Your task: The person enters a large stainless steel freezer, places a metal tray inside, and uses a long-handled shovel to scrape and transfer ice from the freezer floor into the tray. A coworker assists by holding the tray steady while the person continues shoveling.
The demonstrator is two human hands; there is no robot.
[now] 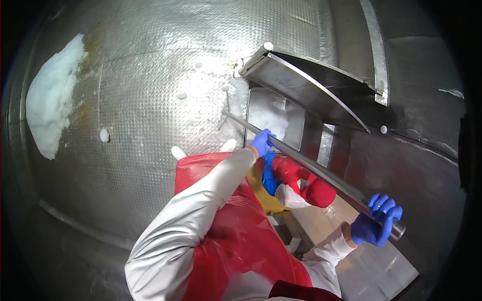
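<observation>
My left hand (pixel 262 142), in a blue glove, grips a long steel pole (pixel 321 173) partway down. My right hand (pixel 376 220), also blue-gloved, is closed around the pole's near end. The pole slants up-left, and its far tip lies in white crumbly material (pixel 268 115) at a rectangular floor opening (pixel 296 131). I wear white sleeves and a red apron (pixel 236 236). Just below my left hand are another person's blue glove (pixel 269 179) and red sleeves (pixel 314 188).
The floor and walls are dimpled stainless steel (pixel 150 100). A hinged steel hatch lid (pixel 306 85) stands open over the opening. A large white heap (pixel 50 105) clings to the left wall, and small lumps (pixel 104 134) lie scattered. A flat steel ledge (pixel 371 266) is at lower right.
</observation>
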